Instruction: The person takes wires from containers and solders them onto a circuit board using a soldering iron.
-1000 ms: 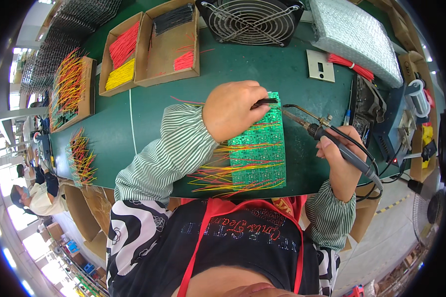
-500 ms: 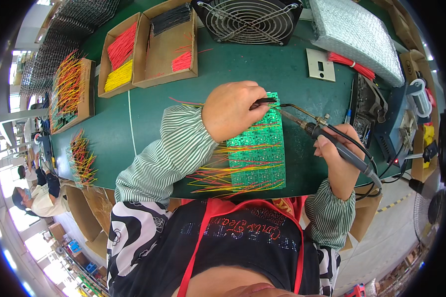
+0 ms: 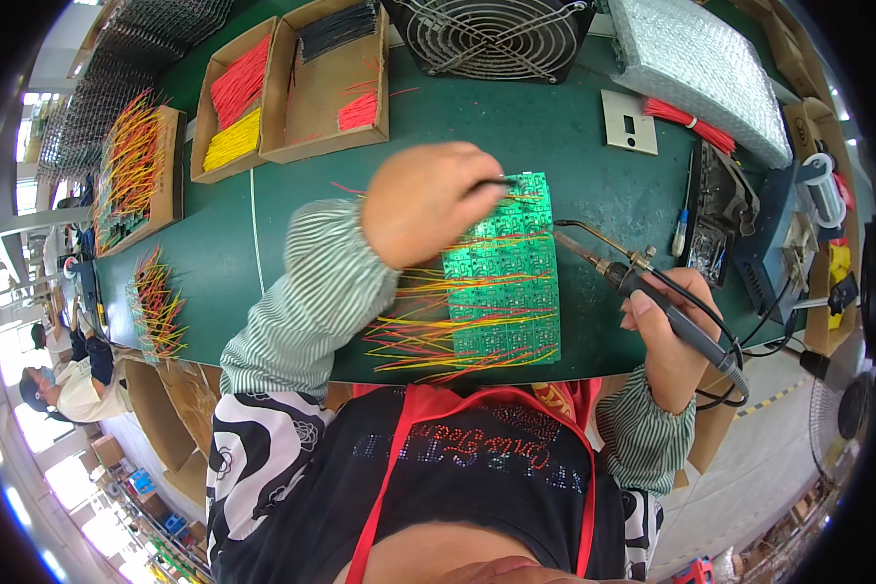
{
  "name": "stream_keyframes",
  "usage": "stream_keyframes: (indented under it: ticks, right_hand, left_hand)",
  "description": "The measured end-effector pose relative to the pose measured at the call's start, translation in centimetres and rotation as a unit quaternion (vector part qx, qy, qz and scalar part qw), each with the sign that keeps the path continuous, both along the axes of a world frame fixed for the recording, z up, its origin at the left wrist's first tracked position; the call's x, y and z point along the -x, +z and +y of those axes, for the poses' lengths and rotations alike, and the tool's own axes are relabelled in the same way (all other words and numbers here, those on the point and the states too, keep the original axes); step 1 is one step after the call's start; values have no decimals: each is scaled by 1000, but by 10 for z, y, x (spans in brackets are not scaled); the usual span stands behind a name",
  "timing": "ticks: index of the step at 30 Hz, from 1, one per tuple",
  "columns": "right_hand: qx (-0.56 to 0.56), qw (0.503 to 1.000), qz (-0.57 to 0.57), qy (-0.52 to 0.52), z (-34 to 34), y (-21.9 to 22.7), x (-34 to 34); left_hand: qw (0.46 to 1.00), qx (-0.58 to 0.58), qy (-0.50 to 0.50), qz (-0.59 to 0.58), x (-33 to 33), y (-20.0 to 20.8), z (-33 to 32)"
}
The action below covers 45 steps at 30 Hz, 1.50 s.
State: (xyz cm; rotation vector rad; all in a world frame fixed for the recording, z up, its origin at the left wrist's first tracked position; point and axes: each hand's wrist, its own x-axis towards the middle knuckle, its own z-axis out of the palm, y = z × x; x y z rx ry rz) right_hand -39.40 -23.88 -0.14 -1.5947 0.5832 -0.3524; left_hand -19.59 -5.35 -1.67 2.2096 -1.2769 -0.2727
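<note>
My left hand (image 3: 420, 202), somewhat blurred, is closed on black tweezers (image 3: 497, 183) over the far end of a green circuit board panel (image 3: 501, 302). Pairs of red and yellow wires (image 3: 409, 329) lie across the panel in rows and stick out past its left edge. At the right, my right hand (image 3: 668, 336) grips a soldering iron (image 3: 684, 329) with a thin brass solder feed tube (image 3: 599, 237) fixed to it. The iron's tip and the tube's end sit just beyond the panel's right edge. What the tweezers' points hold is too blurred to tell.
Cardboard trays of cut wires (image 3: 326, 146) stand far left; wired boards (image 3: 156, 310) lie nearer. A fan (image 3: 496, 39) stands at the back. Right are a metal plate (image 3: 630, 123), bubble-wrapped stack (image 3: 701, 78), screwdriver (image 3: 681, 232) and soldering station with solder reel (image 3: 824, 190). Another person sits far left.
My left hand has moved left with the tweezers, away from the iron. The iron has dropped slightly nearer to me, its tip now off the panel's edge. The panel's far end has shifted slightly left.
</note>
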Motion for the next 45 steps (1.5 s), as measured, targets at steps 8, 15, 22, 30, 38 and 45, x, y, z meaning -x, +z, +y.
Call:
stream_keyframes:
  ticks: [8, 15, 22, 30, 38, 45]
  right_hand:
    - [-30, 999, 23, 39, 23, -2, 8]
    - [-28, 996, 5, 83, 41, -9, -4]
    - [-18, 995, 36, 88, 45, -13, -12]
    - [-18, 994, 45, 95, 45, -16, -17]
    - [-34, 996, 24, 76, 43, -13, -14]
    - [-13, 997, 9, 74, 35, -7, -4]
  left_hand:
    - [997, -56, 47, 1, 35, 24, 56]
    - [993, -44, 78, 71, 39, -4, 60]
    - [994, -47, 60, 81, 32, -7, 63]
    - [990, -47, 65, 113, 30, -6, 62]
    - [991, -60, 57, 107, 28, -7, 63]
    - [992, -40, 60, 102, 27, 1, 65]
